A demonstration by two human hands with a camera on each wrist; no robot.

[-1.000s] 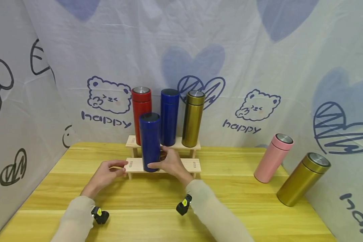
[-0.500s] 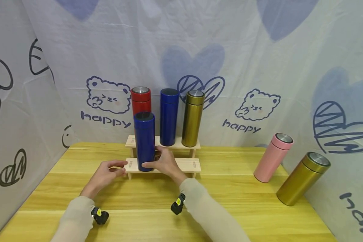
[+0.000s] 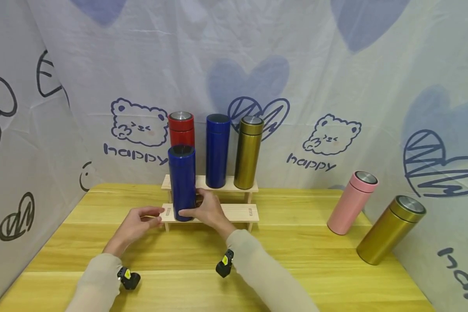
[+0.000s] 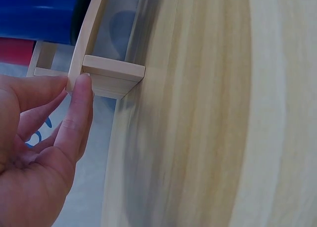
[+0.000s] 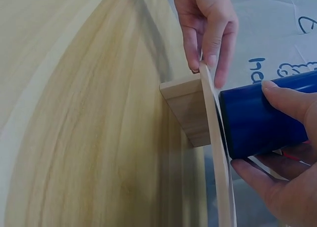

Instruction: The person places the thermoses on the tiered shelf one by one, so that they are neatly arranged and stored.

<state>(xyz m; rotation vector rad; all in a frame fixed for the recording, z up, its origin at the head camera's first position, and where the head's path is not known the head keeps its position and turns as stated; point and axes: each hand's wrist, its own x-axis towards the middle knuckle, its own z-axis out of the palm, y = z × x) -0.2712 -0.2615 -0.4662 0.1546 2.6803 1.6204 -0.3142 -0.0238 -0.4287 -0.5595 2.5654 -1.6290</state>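
Observation:
My right hand grips the lower part of a blue thermos bottle, thumb in front and fingers behind. The bottle stands upright at the left part of the lower step of a small wooden stand. In the right wrist view, the base of the blue bottle is right at the board. With thumb and fingertips, my left hand pinches the left end of that lower board, as the left wrist view shows at the board's end. Behind the held bottle, a red thermos is partly hidden.
On the upper step stand a second blue thermos and a gold thermos, beside the red one. Toward the table's right edge are a pink thermos and another gold thermos. A printed cloth hangs behind the table.
My right hand has moved the blue thermos leftward along the lower step, so it now covers the lower part of the red one. The left hand has stayed at the board's end.

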